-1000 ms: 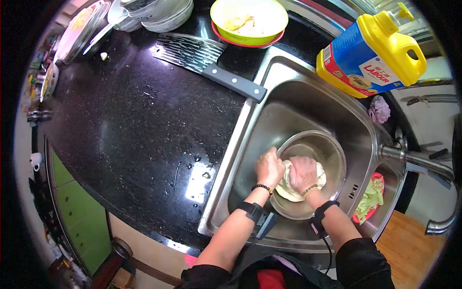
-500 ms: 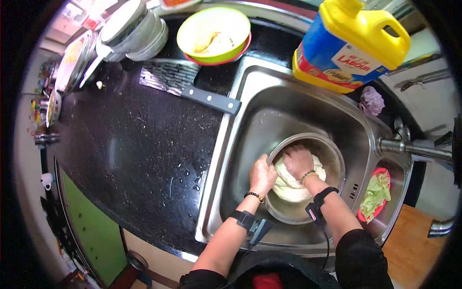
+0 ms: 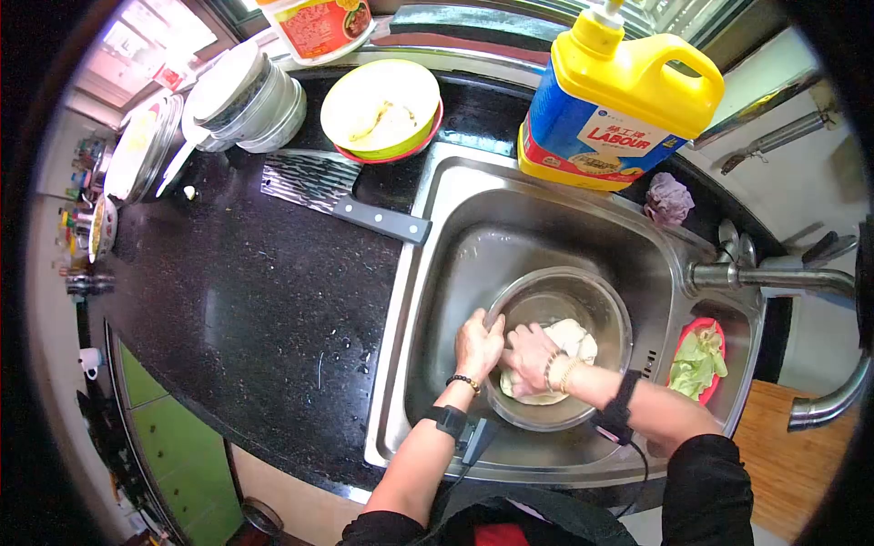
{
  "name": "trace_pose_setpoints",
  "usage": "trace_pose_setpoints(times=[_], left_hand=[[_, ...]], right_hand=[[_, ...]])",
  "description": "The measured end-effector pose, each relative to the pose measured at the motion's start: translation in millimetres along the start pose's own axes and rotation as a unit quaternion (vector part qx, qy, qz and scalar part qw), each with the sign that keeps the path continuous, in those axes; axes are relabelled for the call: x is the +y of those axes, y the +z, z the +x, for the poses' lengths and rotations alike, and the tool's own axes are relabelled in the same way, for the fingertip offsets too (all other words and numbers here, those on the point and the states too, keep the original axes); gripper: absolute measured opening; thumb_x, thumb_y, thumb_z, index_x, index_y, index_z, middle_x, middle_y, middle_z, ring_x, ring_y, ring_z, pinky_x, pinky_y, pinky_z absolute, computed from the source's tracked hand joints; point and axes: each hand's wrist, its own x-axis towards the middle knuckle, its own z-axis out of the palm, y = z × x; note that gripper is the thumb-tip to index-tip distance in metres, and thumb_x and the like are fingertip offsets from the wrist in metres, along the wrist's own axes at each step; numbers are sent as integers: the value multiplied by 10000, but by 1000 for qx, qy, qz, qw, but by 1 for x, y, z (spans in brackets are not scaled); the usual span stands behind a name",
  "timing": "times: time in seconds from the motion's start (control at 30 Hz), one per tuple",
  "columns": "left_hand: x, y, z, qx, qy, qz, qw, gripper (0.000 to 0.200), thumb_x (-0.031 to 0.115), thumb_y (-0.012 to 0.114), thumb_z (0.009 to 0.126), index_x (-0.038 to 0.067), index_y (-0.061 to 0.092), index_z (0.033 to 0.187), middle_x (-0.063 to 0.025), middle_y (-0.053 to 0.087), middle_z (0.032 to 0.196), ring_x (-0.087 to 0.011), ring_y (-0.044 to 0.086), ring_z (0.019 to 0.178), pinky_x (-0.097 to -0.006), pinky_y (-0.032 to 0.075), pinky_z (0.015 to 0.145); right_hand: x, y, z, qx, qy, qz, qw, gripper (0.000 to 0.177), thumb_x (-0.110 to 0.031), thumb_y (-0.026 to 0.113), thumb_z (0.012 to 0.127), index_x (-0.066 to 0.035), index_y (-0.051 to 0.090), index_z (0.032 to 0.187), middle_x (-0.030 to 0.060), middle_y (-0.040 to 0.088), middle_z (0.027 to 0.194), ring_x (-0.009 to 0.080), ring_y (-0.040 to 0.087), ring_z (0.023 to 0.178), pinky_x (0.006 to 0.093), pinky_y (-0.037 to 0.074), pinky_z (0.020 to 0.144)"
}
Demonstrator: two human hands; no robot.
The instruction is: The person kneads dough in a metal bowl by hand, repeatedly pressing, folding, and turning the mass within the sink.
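A round metal bowl [image 3: 619,314] sits in the large sink basin, with pale dough [image 3: 572,338] inside it. My left hand [image 3: 479,343] grips the bowl's left rim, fingers wrapped over the edge. Inside the bowl, my right hand [image 3: 530,357] presses on the left part of the dough, its fingers pointing left and partly spread. The fingertips of the right hand are close to the left rim and partly hidden against the dough.
A cleaver [image 3: 382,220] lies on the black counter left of the sink [image 3: 408,300]. Behind stand a yellow-green bowl [image 3: 401,136], stacked bowls [image 3: 273,118] and a yellow detergent jug [image 3: 601,118]. The small basin holds a red basket [image 3: 697,326] with leaves [image 3: 699,362]; the faucet [image 3: 787,278] is at right.
My right hand has moved left and down within the bowl, its forearm now more slanted. The dough looks more bunched on the right. The camera view has shifted slightly.
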Motion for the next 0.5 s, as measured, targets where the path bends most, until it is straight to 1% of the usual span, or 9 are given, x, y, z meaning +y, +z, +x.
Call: trace_pose_setpoints(times=[0.03, 0.17, 0.23, 0.27, 0.3, 0.37, 0.43, 0.47, 0.5], left_hand=[[-1, 0, -1, -3, 0, -1, 1000, 303, 288, 577, 790, -11, 530, 810, -265, 580, 770, -427, 558, 783, -454, 439, 672], [4, -2, -1, -23, -13, 9, 1000, 297, 281, 574, 793, -10, 535, 832, -259, 586, 777, -425, 561, 793, -454, 439, 672], [1, -1, -1, 3, 6, 27, 1000, 287, 276, 572, 795, -4, 535, 841, -254, 589, 779, -419, 564, 794, -454, 440, 681], [-1, -1, -1, 2, 5, 26, 1000, 287, 276, 572, 795, -4, 535, 841, -254, 589, 779, -419, 564, 794, -454, 440, 681], [-2, 0, -1, 5, 8, 16, 1000, 285, 276, 572, 795, -2, 534, 844, -252, 590, 780, -418, 565, 796, -454, 440, 685], [0, 1, 0, 10, 13, 3, 1000, 283, 275, 572, 795, 0, 533, 847, -251, 591, 781, -416, 565, 798, -454, 441, 689], [4, -3, -1, -7, -7, 18, 1000, 283, 279, 576, 793, 5, 532, 847, -251, 591, 787, -414, 566, 811, -453, 442, 694], [4, -2, -1, -6, -7, 18, 1000, 283, 279, 576, 793, 5, 532, 847, -251, 591, 787, -414, 566, 811, -453, 442, 694], [3, 0, -1, -1, -3, 7, 1000, 285, 283, 577, 792, 7, 532, 845, -252, 591, 790, -415, 565, 815, -455, 442, 693]], right_hand=[[-4, -5, -15, 47, -20, 26, 998, 434, -344, 695, 567, -64, 590, 883, 101, 520, 900, 256, 461, 889, 378, 362, 786], [10, -2, -39, 82, -12, 52, 995, 436, -313, 702, 582, -64, 535, 900, 105, 514, 928, 269, 467, 902, 400, 374, 781], [27, -1, -47, 133, -60, 102, 984, 454, -309, 708, 583, -68, 506, 910, 102, 511, 946, 285, 470, 922, 421, 388, 776], [36, -10, -51, 81, -49, 130, 987, 432, -290, 700, 603, -90, 524, 943, 116, 531, 964, 292, 484, 941, 419, 403, 782], [49, -15, -55, 78, -48, 130, 987, 432, -290, 700, 603, -90, 524, 943, 116, 531, 964, 292, 484, 941, 419, 403, 782], [78, -28, -59, 46, -56, 233, 970, 483, -294, 663, 622, -92, 532, 1040, 125, 549, 1009, 308, 492, 953, 418, 388, 821], [96, -33, -50, 98, -27, 263, 959, 501, -293, 625, 649, -93, 528, 1097, 138, 561, 995, 319, 493, 967, 419, 381, 854], [104, -35, -43, 83, -11, 263, 961, 504, -286, 600, 660, -86, 527, 1116, 144, 565, 998, 327, 489, 985, 409, 376, 878], [104, -33, -35, 107, -8, 258, 960, 451, -231, 569, 663, -80, 539, 1087, 152, 563, 987, 336, 490, 959, 405, 388, 849]])
